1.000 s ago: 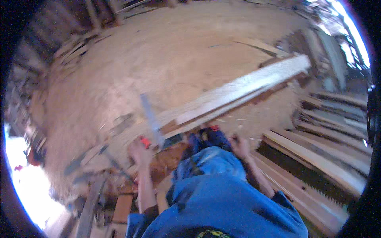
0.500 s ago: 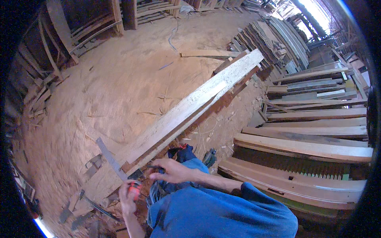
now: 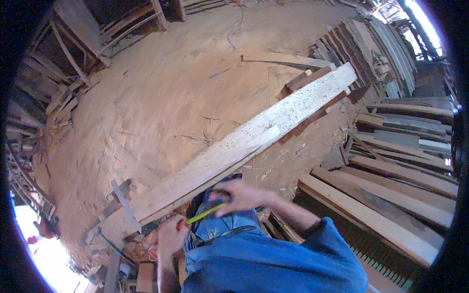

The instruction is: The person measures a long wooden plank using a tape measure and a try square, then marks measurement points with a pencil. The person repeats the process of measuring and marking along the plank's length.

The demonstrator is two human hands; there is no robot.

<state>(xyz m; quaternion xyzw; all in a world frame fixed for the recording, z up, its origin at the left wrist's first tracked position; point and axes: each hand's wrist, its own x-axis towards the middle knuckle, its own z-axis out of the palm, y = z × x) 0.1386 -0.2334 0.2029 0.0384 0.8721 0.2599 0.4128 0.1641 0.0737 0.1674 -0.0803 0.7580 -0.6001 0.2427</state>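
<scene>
My left hand (image 3: 171, 238) is closed around a red tape measure (image 3: 181, 224), most of which its fingers hide. The yellow blade (image 3: 206, 213) is drawn out a short way, running up to my right hand (image 3: 240, 196). There the fingers are curled near the blade's end, slightly blurred; a dark thing shows by them that I cannot make out. Beyond both hands a long, thick pale wooden beam (image 3: 205, 166) lies slantwise from lower left to upper right. Across its near-left end rests a flat metal square (image 3: 126, 206), apart from my hands.
A dark curved cable or rod (image 3: 115, 246) lies by the beam's left end. Stacked planks (image 3: 371, 195) fill the right side, with more boards (image 3: 361, 44) piled behind. Sawdust covers the floor (image 3: 146, 97). Timber racks (image 3: 73, 58) stand at far left.
The yellow blade now shows, stretched between my hands. Both hands have moved to the right, the right one also slightly up. The view has shifted, and the beam and square sit differently in it.
</scene>
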